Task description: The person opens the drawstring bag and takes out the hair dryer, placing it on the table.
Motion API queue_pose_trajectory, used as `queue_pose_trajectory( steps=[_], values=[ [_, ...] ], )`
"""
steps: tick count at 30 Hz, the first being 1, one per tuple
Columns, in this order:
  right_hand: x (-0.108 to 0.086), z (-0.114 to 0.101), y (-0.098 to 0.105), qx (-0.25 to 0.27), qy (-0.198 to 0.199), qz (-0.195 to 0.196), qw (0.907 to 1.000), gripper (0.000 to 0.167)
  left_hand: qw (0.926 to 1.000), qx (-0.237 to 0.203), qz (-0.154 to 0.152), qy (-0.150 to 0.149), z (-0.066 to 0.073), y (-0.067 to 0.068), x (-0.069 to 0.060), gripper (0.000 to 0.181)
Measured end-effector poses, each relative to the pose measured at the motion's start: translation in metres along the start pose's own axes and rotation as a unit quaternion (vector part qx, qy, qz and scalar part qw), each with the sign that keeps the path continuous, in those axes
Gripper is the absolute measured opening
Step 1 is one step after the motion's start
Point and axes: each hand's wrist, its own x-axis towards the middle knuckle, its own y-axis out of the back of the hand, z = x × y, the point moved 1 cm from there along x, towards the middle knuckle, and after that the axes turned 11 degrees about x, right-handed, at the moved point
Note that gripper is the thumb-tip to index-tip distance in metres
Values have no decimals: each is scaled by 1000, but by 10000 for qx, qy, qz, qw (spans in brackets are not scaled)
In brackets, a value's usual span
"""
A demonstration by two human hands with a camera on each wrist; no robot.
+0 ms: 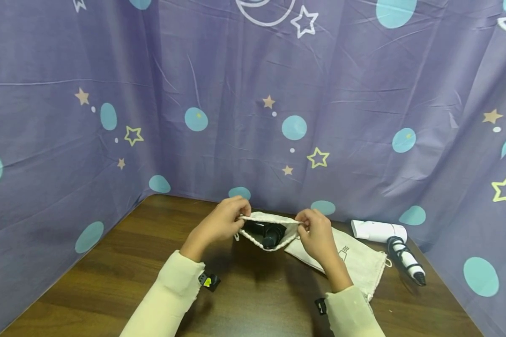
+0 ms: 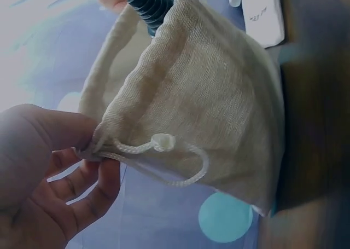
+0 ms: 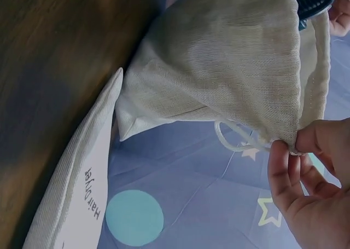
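A cream cloth drawstring bag stands upright on the table with its mouth spread. My left hand pinches the left corner of the rim, where a knotted white drawstring hangs. At the opposite corner, my right hand pinches the rim between thumb and fingers. Inside sits a black object that looks like a hair dryer; its ribbed dark end pokes up at the mouth in the left wrist view. The bag hides its lower part.
Right of the bag, a second cream bag lies flat; "Hair Dryer" is printed on it in the right wrist view. Beyond it rests a white hair dryer with black cord wound round its handle. A purple curtain borders the wooden table.
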Motion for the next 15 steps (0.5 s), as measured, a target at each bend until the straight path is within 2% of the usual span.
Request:
queue_pose_trajectory(
  steps=[6, 15],
  values=[
    [0, 2, 6, -95, -88, -156, 9998, 27, 9993, -77, -365, 29, -6, 8, -3, 29],
    [-1, 9, 12, -149, -356, -520, 9979, 24, 9957, -54, -926, -8, -9, 8, -5, 30]
  ],
)
